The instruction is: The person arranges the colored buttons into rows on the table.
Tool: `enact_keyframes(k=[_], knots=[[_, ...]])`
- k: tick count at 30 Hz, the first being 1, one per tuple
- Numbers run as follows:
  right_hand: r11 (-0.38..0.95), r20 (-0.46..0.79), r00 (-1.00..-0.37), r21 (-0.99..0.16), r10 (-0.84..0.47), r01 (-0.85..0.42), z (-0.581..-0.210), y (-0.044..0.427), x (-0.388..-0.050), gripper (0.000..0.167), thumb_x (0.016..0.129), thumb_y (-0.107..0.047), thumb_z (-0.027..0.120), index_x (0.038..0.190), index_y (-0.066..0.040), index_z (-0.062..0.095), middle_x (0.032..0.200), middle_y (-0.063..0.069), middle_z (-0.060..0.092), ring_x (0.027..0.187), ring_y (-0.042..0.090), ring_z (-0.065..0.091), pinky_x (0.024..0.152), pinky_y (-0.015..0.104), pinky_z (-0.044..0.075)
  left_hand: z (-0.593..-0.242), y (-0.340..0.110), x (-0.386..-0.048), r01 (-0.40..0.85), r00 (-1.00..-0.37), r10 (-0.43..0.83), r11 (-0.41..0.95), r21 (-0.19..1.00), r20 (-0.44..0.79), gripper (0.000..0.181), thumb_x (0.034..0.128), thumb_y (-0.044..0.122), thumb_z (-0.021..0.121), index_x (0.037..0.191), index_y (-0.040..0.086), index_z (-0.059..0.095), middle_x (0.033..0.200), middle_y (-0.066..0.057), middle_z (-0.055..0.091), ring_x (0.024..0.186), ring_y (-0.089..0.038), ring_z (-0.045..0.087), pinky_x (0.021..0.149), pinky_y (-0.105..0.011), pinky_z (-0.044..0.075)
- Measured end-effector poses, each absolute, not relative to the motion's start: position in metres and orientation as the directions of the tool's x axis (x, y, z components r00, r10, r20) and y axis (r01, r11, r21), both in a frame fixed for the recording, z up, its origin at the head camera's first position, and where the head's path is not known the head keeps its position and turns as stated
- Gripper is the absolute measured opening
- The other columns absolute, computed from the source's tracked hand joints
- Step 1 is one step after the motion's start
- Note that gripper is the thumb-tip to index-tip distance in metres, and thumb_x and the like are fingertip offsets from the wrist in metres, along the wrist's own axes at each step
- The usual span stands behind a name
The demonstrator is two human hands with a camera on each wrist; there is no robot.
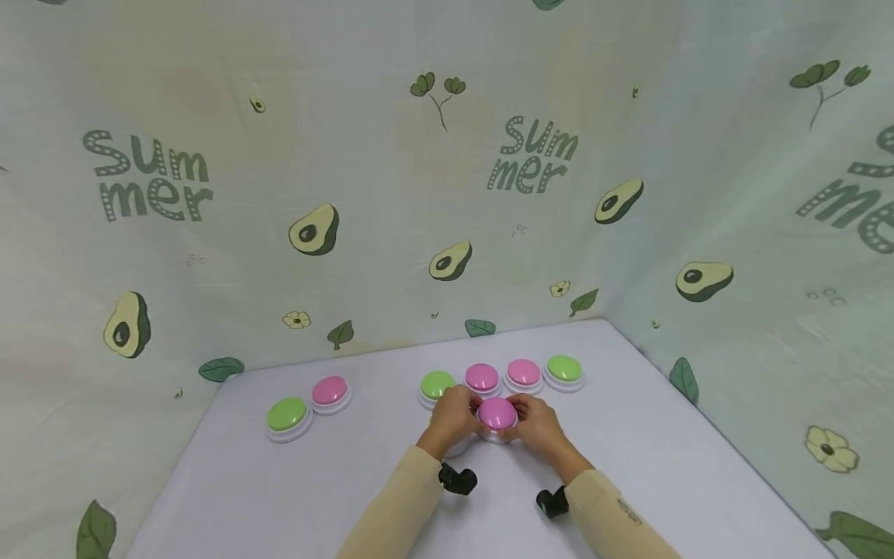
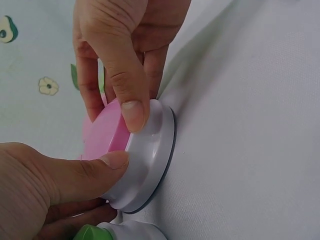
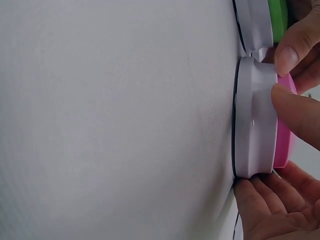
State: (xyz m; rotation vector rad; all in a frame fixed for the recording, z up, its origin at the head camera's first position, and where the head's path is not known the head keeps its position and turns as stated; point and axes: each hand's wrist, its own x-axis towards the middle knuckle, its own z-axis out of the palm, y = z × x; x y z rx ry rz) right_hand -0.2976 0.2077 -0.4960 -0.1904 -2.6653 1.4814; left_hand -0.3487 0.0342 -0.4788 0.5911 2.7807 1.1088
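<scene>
A round pink button with a white base (image 1: 497, 414) sits between both hands. My left hand (image 1: 450, 419) holds its left side, with the thumb on the near rim; in the left wrist view this hand (image 2: 55, 187) comes in from the lower left. My right hand (image 1: 541, 431) grips the other side, its thumb also at the near rim; in the right wrist view its fingers (image 3: 265, 200) curl against the base's side. The base appears to rest on the white surface. Right beside it, a green button (image 3: 277, 20) is partly hidden by my left hand.
Behind the hands stands a row: a green button (image 1: 437, 383), two pink ones (image 1: 482, 376) (image 1: 524, 372) and another green one (image 1: 564, 368). Farther left are a green button (image 1: 287, 414) and a pink one (image 1: 330, 390). A printed cloth (image 1: 377, 287) hangs behind the white table (image 1: 314, 489).
</scene>
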Motion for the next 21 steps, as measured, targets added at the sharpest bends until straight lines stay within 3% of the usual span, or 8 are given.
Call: enact_keyframes(k=[8,13,16,21], knots=[[0.521,-0.002,-0.983,-0.848,0.183,0.099,-0.499,0.203,-0.296,0.057,0.080,0.002,0.087,0.131,0.005,0.061,0.135,0.027,0.065,0.132,0.047,0.057,0.111,0.058,0.049,-0.481,0.036,-0.344,0.322,-0.919,0.389,0.666,0.673,0.054,0.035,0.0743,0.002,0.093,0.105,0.001,0.078,0.092,-0.006,0.073,0.084,-0.016,0.064,0.083,-0.036,0.062],[0.512,0.008,-0.986,-0.856,0.165,0.079,-0.498,0.199,-0.295,0.064,0.080,0.004,0.085,0.137,0.010,0.057,0.140,0.031,0.060,0.134,0.049,0.055,0.113,0.059,0.047,-0.480,0.032,-0.339,0.304,-0.933,0.354,0.663,0.684,0.072,0.037,0.0810,0.005,0.089,0.115,-0.002,0.076,0.109,-0.013,0.075,0.103,-0.026,0.071,0.093,-0.042,0.062],[0.537,0.037,-0.984,-0.841,0.176,0.064,-0.495,0.196,-0.295,0.069,0.081,0.001,0.085,0.142,0.011,0.054,0.145,0.033,0.056,0.137,0.050,0.051,0.115,0.060,0.044,-0.476,0.025,-0.335,0.296,-0.938,0.331,0.614,0.732,0.102,0.042,0.0853,0.007,0.087,0.124,-0.003,0.073,0.121,-0.016,0.074,0.117,-0.032,0.069,0.101,-0.046,0.059],[0.605,0.127,-0.974,-0.796,0.189,0.014,-0.484,0.185,-0.296,0.074,0.081,-0.008,0.088,0.143,0.011,0.053,0.146,0.035,0.053,0.138,0.054,0.048,0.115,0.064,0.042,-0.466,0.000,-0.334,0.331,-0.938,0.279,0.532,0.780,0.208,0.042,0.0888,0.009,0.085,0.127,-0.001,0.072,0.122,-0.012,0.074,0.119,-0.031,0.068,0.105,-0.047,0.056]])
